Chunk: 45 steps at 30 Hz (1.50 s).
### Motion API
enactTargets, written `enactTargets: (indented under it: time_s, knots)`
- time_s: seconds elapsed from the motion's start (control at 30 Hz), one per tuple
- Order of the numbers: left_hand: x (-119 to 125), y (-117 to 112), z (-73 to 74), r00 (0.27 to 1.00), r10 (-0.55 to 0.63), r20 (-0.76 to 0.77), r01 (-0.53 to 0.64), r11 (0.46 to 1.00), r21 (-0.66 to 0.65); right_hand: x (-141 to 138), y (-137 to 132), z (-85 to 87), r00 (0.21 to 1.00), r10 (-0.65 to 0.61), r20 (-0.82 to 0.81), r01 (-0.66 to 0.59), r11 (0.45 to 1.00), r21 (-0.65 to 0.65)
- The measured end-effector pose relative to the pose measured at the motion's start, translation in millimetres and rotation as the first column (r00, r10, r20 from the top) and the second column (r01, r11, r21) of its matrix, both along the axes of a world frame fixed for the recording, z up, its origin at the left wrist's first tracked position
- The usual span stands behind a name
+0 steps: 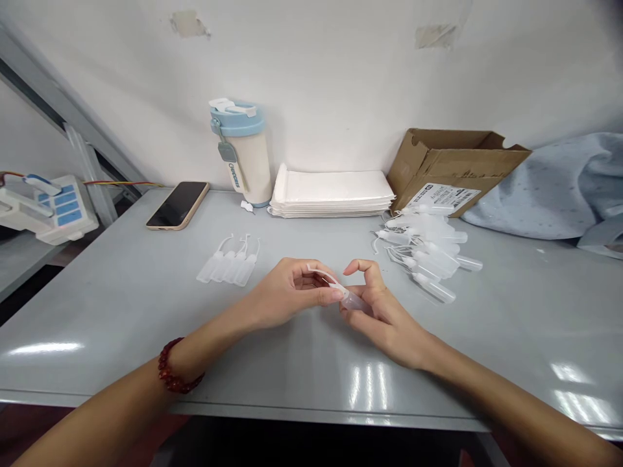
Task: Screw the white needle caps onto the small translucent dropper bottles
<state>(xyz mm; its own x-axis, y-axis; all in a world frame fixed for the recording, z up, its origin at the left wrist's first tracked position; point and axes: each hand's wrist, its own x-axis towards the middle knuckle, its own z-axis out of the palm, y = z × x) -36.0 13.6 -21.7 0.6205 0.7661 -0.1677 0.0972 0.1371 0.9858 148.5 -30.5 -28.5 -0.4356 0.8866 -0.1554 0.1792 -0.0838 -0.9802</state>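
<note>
Both my hands meet over the middle of the grey table [121, 298] around one small clear plastic bottle [354, 301]. My right hand [379, 311] grips the bottle's body. My left hand [292, 293] pinches its white cap end and thin tether. A neat row of several similar small bottles [228, 264] lies to the left of my hands. A loose pile of more clear bottles [431, 250] lies to the right, beyond my right hand.
A blue-lidded tumbler [243, 152], a stack of white padded envelopes [331, 193] and an open cardboard box [450, 168] stand along the back wall. A phone [178, 204] lies at back left. Blue cloth [555, 188] sits far right, a white device [48, 207] far left.
</note>
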Motion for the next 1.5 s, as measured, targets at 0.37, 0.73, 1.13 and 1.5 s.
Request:
enactTargets:
  time_s: [0.37,0.73,1.13,1.5]
  knots:
    - [-3,3,0.3,0.998,0.054,-0.015,-0.053,0.998,0.02,4,10,0.9,0.984,-0.078,-0.161,0.044,0.978,-0.205]
    - [-7,7,-2.2,0.983,0.185,0.019,-0.185,0.983,-0.016,8,11,-9.7,0.918,-0.321,0.231,0.115,0.776,0.621]
    - [-3,-3,3.2,0.967,0.243,-0.078,-0.216,0.942,0.256,10,20,-1.7,0.918,-0.21,-0.336,0.032,0.884,-0.466]
    - [-8,7,0.9,0.99,0.108,-0.095,-0.097,0.989,0.111,6,10,-11.5,0.924,-0.348,0.157,0.163,0.732,0.662]
